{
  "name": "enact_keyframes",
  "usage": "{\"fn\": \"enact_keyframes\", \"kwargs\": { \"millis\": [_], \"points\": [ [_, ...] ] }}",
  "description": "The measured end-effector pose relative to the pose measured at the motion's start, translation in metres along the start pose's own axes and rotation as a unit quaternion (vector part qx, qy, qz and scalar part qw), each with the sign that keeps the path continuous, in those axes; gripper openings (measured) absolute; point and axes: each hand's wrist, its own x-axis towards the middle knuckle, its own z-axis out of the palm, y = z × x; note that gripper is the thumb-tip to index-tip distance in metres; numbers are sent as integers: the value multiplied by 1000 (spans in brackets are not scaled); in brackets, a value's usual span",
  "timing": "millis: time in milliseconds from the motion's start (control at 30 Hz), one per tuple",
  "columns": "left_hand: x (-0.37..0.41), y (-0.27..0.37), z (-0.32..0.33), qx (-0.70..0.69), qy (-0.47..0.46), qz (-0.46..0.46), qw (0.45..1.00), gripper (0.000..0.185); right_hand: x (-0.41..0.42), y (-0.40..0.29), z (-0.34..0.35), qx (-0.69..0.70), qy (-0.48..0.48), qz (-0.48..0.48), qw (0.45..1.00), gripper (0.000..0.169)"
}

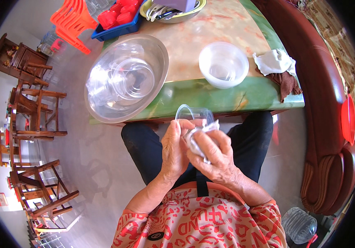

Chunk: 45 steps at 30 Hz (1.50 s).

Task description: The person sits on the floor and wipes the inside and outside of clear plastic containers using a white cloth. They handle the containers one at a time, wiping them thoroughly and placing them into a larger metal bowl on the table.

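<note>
My left hand grips a clear plastic container by its side, just off the table's front edge and above my lap. In my right hand is a bunched white cloth, pressed against the near part of that container. Fingers and cloth hide much of the container. On the table to the left stands a large oval-looking metal basin with several clear plastic bowls inside. A stack of translucent plastic bowls rests toward the right.
A white cloth lies over a brown cloth at the stone-patterned table's right corner. Behind the basin are a blue tray of red cups and a yellow basin of utensils. A brown leather sofa runs along the right.
</note>
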Motion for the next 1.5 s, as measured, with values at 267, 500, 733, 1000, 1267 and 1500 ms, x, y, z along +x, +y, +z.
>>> {"fn": "enact_keyframes", "kwargs": {
  "millis": [267, 500, 733, 1000, 1267, 1500],
  "points": [
    [-2, 0, 1, 47, -11, -12, 999, 47, -3, 4, -2, 58, -41, 15, 997, 47],
    [-11, 0, 0, 39, -36, -39, 998, 40, 33, 25, -4, 108, -28, 111, 988, 44],
    [-10, -2, -8, 33, -67, -54, 996, 40, 24, 55, -7, 368, -23, 411, 833, 22],
    [6, 1, -15, -165, -41, -83, 982, 40, -6, 48, -9, 382, 29, 517, 765, 20],
    [0, 5, 2, -29, 5, 49, 998, 35, -15, 15, -19, 475, 166, 557, 661, 27],
    [-19, 36, -19, 260, -102, 222, 934, 85, 4, 1, -27, 463, 180, 484, 720, 32]
  ]
}}
